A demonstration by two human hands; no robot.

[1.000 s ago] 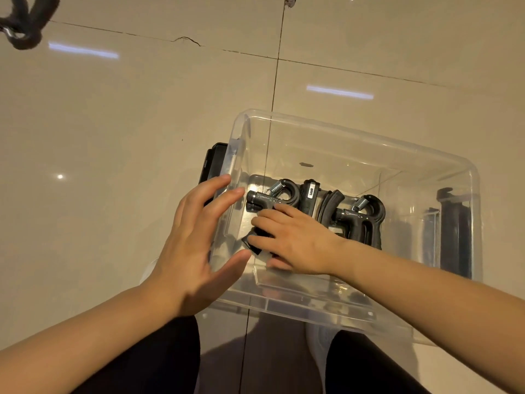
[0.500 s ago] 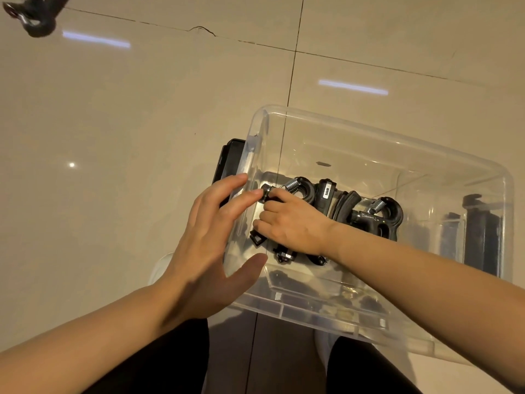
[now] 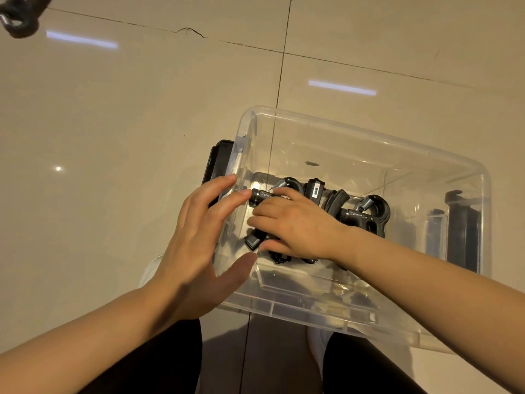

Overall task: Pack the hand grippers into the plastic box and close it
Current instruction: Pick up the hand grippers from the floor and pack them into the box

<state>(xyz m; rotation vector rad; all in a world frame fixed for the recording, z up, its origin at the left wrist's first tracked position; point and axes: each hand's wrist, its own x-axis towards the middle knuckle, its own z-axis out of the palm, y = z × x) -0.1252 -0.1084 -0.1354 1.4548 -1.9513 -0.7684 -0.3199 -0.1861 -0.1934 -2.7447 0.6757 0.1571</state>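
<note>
Tiled floor (image 3: 113,137); grippers (image 3: 366,216) in box (image 3: 369,143)

One clear plastic box (image 3: 369,143) stands on the floor. Inside it lie two black hand grippers that can be told apart: one (image 3: 287,189) at the left under the right hand (image 3: 295,226), one (image 3: 366,214) at the right; more black parts beneath that hand cannot be counted. Two hands are in view, the other being the left hand (image 3: 196,245). One more black hand gripper (image 3: 17,15) lies in the far left corner. One black latch sits at each end of the box: left latch (image 3: 220,163), right latch (image 3: 463,228).
</note>
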